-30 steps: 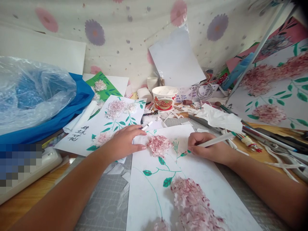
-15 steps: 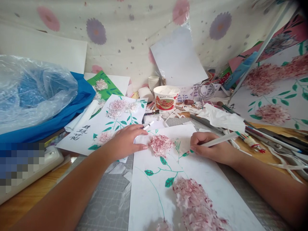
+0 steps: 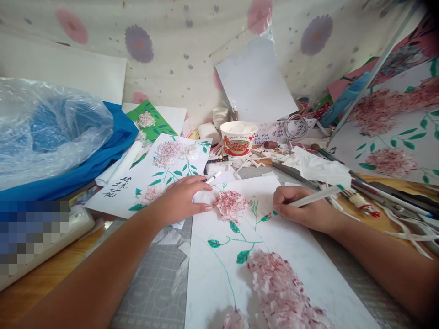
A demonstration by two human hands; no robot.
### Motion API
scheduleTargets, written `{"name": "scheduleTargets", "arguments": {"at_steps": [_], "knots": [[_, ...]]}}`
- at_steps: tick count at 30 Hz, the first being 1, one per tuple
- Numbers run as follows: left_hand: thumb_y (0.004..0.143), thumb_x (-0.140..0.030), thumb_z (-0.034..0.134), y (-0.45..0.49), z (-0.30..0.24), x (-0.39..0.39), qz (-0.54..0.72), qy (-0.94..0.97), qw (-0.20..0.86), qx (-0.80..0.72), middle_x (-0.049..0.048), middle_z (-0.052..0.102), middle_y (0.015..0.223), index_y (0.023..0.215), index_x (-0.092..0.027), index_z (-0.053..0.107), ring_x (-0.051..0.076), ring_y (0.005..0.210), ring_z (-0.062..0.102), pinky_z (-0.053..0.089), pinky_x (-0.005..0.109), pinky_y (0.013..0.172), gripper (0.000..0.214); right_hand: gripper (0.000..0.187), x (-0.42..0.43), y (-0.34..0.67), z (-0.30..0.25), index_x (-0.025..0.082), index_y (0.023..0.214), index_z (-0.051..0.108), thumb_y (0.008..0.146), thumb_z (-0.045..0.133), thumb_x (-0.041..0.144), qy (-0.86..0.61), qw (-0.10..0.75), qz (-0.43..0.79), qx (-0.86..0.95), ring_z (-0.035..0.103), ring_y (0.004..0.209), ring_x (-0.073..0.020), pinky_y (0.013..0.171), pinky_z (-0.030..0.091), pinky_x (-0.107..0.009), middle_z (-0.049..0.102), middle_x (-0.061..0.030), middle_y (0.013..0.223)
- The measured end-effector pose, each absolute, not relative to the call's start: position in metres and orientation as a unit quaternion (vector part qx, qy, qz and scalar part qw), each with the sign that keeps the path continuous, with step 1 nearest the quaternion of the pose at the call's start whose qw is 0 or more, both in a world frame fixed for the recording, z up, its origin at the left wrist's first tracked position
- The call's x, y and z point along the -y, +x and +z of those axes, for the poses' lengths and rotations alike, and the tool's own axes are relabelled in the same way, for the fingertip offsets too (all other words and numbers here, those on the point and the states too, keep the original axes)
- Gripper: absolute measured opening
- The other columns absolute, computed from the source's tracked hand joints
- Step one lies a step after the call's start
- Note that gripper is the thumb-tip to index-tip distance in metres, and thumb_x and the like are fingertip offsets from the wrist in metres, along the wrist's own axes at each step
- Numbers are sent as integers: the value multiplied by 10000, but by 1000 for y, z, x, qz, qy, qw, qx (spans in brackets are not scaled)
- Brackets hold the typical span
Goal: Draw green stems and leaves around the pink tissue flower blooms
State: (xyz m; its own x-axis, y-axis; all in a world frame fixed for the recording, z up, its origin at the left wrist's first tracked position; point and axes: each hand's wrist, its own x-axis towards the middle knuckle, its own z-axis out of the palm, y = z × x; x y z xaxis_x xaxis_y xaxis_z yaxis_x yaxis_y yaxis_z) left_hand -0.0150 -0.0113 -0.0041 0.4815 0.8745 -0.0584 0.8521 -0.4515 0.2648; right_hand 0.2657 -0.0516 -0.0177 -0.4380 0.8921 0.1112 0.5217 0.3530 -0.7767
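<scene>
White paper (image 3: 209, 288) bearing ruffled pink flowers (image 3: 283, 292) and green leaves (image 3: 243, 257) lies on a grey cutting mat (image 3: 147, 294) on the worktop (image 3: 65, 269). At its upper right, the right hand (image 3: 305, 208) has its grip pinching a white marker (image 3: 315, 195), the lower end near a drawn leaf. The left hand (image 3: 185, 196) rests at the upper left edge, grip spread, thumb apart from fingers, fingertips just beside a white pen (image 3: 213, 177). Beyond the 2 hands stands 1 printed bowl (image 3: 238, 145), near stacked cups (image 3: 220, 119).
</scene>
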Motion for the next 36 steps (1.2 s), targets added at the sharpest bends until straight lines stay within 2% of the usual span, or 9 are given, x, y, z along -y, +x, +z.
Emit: {"name": "scheduleTargets", "arguments": {"at_steps": [36], "knots": [[692, -530, 477, -17, -5, 10, 51, 853, 133, -501, 2, 275, 1337, 1111, -320, 469, 237, 1219, 216, 234, 394, 966, 469, 167, 50, 266, -17, 179, 534, 402, 686, 469, 192, -453, 280, 341, 775, 374, 505, -100, 458, 295, -225, 403, 28, 527]]}}
